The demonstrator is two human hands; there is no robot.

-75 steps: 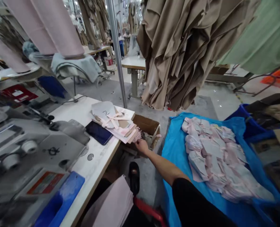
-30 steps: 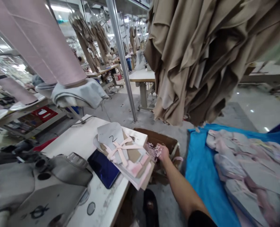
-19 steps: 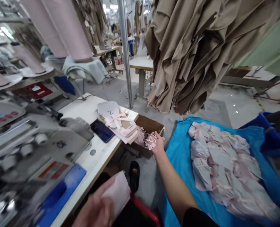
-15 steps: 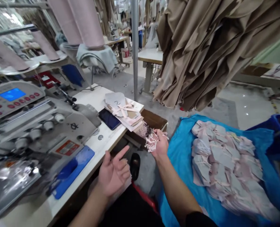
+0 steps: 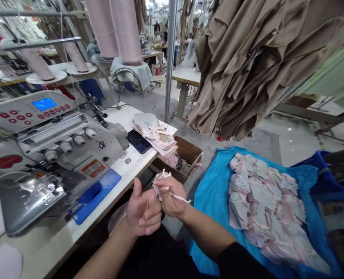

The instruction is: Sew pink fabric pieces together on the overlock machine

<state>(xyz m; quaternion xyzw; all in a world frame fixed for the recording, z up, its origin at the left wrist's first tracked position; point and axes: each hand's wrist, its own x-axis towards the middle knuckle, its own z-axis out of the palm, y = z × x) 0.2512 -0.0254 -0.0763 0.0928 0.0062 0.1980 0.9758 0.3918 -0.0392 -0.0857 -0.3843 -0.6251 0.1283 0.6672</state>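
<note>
Pinkish-white fabric strips (image 5: 163,176) are bunched in my right hand (image 5: 173,197), whose fingers are closed round them, with one loose end trailing to the right. My left hand (image 5: 144,211) touches my right hand at the fingertips; its thumb points up and its other fingers curl inward. Whether the left fingers pinch part of the strips is hidden where the hands meet. Beyond them, a tied stack of cut fabric pieces (image 5: 156,133) lies at the table's corner, beside a dark phone (image 5: 139,141).
A sewing machine (image 5: 93,149) stands on the white table (image 5: 116,176) at left. Below the table corner is an open cardboard box (image 5: 189,149). Fabric bundles (image 5: 265,193) lie on blue cloth (image 5: 209,186) at right. Brown fabric (image 5: 241,69) hangs behind, near a metal pole (image 5: 170,62).
My right hand has come down and left with the strips to meet my left hand. The left index finger, earlier stretched out, now meets the right hand. The view has shifted slightly.
</note>
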